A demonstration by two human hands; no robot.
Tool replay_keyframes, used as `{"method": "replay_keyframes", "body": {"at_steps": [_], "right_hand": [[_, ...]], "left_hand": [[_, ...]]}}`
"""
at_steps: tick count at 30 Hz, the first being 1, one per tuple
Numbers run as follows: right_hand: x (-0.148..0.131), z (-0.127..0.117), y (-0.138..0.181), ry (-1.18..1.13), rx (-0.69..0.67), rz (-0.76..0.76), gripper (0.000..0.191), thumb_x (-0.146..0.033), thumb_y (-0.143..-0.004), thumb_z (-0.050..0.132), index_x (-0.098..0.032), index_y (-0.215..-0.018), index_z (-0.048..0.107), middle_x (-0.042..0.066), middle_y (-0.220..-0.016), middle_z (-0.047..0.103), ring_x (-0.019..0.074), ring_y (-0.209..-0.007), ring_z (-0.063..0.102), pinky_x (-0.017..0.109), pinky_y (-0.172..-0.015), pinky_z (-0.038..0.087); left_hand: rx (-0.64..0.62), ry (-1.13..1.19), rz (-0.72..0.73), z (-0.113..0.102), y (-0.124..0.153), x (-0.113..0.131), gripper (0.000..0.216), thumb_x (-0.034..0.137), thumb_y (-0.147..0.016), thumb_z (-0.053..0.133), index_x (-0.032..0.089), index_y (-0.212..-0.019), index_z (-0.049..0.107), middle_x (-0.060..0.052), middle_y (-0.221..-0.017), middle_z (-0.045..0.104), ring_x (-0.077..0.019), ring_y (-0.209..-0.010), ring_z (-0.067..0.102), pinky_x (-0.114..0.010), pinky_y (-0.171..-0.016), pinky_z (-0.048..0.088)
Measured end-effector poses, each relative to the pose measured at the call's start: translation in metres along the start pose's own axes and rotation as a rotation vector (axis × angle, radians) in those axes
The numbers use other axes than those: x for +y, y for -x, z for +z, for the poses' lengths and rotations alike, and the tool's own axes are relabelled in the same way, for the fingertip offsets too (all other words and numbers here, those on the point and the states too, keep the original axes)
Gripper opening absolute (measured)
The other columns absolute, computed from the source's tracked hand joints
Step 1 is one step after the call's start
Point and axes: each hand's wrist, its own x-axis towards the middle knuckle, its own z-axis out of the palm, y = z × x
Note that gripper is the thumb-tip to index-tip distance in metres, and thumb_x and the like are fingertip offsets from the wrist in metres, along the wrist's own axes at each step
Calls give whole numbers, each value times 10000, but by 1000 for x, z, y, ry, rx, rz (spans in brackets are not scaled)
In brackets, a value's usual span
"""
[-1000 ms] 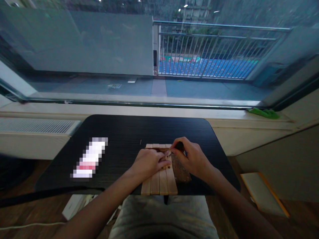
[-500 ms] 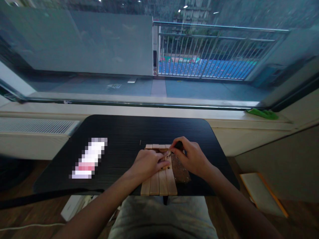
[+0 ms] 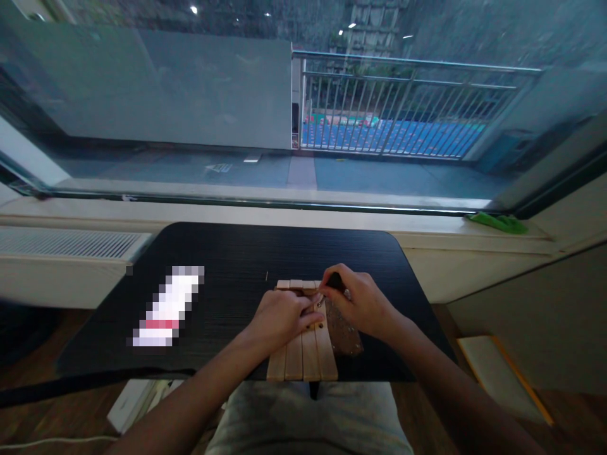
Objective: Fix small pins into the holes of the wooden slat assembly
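Note:
A small panel of pale wooden slats [image 3: 303,363] lies at the table's near edge, with small dark holes or fittings on its right-hand slat. Across its upper part rests my left hand [image 3: 279,316], palm down, fingers extended and thumb apart. My right hand [image 3: 363,303] is pinched at the panel's upper right, its fingertips close to the left ones. Something dark shows inside its curled fingers, but I cannot make out what it is. Beside the panel, partly under my right hand, sits a brown speckled piece [image 3: 345,332].
The black table [image 3: 227,253] stands against a window sill. A blurred-out bright rectangle [image 3: 168,306] is on its left side, and a thin small stick [image 3: 266,276] lies beyond the panel. A green cloth [image 3: 497,222] rests on the sill. A black strap [image 3: 95,380] crosses the near left.
The whole view has shifted slightly. Both hands keep nearly the same place on the wooden panel, with my right fingertips still pinched at its upper right.

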Motion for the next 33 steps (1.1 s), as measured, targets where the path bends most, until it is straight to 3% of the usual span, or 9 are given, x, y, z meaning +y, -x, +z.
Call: {"method": "replay_keyframes", "body": {"at_steps": [17, 21, 24, 27, 30, 31, 33], "right_hand": [[-7, -8, -7, 1, -109, 45, 66, -209, -919, 547, -189, -955, 598, -14, -700, 636, 127, -594, 564, 241, -571, 399], [-8, -13, -9, 61, -97, -49, 122, -161, -899, 493, -176, -941, 606, 54, -872, 666, 158, -756, 605, 274, -671, 456], [-8, -16, -11, 115, -109, -61, 187, -150, -904, 490, -157, -1042, 615, 83, -951, 681, 166, -792, 620, 290, -707, 475], [-9, -17, -12, 159, -143, -12, 300, -149, -911, 514, -147, -1203, 580, 60, -896, 704, 164, -723, 635, 291, -683, 479], [-10, -16, -11, 187, -158, -15, 320, -153, -930, 511, -159, -1243, 576, 66, -925, 729, 179, -754, 676, 307, -711, 508], [-10, -15, -10, 191, -158, -29, 326, -152, -936, 504, -161, -1253, 579, 79, -970, 738, 188, -796, 693, 319, -741, 523], [-9, -15, -8, 187, -157, -65, 370, -148, -949, 480, -159, -1308, 567, 107, -1069, 743, 208, -906, 714, 351, -816, 549]], "left_hand": [[26, 64, -9, 1, -2, -1, 299, 477, -933, 641, 241, -1011, 808, -76, -847, 800, -258, -811, 749, -322, -737, 517], [51, 92, 0, 1, -4, -3, 255, 454, -925, 656, 258, -990, 806, -60, -838, 796, -245, -829, 744, -308, -758, 511], [62, 117, 5, 0, -6, -2, 233, 438, -916, 665, 262, -987, 801, -59, -861, 798, -244, -843, 743, -304, -761, 511], [42, 132, -3, -4, -7, -1, 245, 420, -915, 660, 241, -1015, 794, -79, -903, 798, -260, -845, 743, -318, -756, 521], [18, 194, 1, -6, 2, -7, 225, 378, -889, 676, 228, -1014, 787, -84, -917, 795, -262, -830, 739, -332, -761, 532], [34, 260, 13, -5, 8, -11, 221, 365, -882, 672, 238, -1026, 780, -72, -933, 795, -249, -827, 736, -328, -765, 534], [191, 478, -27, 1, 21, -22, 263, 374, -922, 587, 255, -1083, 758, -50, -1022, 790, -217, -879, 730, -311, -789, 542]]}}
